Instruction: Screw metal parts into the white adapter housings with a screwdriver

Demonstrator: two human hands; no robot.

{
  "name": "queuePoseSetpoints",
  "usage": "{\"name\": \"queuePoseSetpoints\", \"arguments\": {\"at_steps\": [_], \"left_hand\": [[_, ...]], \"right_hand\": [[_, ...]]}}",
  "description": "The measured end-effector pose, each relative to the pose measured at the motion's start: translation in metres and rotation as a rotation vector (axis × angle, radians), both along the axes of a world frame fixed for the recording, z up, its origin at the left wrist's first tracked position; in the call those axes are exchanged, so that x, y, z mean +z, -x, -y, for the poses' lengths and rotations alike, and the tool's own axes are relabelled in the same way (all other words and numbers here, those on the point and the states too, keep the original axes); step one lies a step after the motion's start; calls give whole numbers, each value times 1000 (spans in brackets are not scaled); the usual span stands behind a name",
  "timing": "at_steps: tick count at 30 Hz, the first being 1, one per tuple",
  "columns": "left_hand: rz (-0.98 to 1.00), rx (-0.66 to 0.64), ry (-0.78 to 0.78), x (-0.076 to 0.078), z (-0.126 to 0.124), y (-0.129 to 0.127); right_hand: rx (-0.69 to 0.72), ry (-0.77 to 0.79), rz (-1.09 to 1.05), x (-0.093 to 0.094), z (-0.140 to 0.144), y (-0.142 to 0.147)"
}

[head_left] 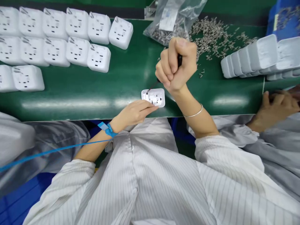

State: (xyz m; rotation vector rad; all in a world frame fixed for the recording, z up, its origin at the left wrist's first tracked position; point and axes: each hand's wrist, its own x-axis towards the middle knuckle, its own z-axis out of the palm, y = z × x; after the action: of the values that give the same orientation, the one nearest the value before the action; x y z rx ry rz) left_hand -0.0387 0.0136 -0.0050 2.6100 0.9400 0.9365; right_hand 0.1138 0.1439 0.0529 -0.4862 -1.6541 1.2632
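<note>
While the left hand (134, 113) pins a white socket block (153, 97) flat near the front edge of the green surface (93, 90), the right hand (175, 64) is fisted tight around a dark screwdriver (164, 74) (tip at the block's far-left corner). More white blocks (56, 37) sit at upper left.

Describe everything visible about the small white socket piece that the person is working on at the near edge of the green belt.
The white socket piece is a small, rounded-corner square of glossy plastic, lying flat with its slotted face up near the green belt's front edge. Several dark pin openings show on top. The left hand steadies its near side with its fingers; the right hand, fisted around a dark-handled screwdriver, sets the tip at its far-left corner.
</note>
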Motion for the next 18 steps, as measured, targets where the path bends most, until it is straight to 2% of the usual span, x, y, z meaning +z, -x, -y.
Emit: {"name": "queuePoseSetpoints", "arguments": {"at_steps": [3,5,8,11,16,18], "left_hand": [[-1,-8,2,0,1,1],[-15,-12,19,2,1,1],[-16,-13,27,6,-1,0],[-9,-13,7,9,-2,-2],[3,-35,80,9,-2,0],[11,-51,110,8,-2,1]], "right_hand": [[77,-41,-180,4,6,4],[140,17,-289,11,12,7],[133,158,-231,19,16,7],[98,225,-216,19,12,2],[269,352,-273,17,16,4],[253,335,-264,18,25,10]]}}
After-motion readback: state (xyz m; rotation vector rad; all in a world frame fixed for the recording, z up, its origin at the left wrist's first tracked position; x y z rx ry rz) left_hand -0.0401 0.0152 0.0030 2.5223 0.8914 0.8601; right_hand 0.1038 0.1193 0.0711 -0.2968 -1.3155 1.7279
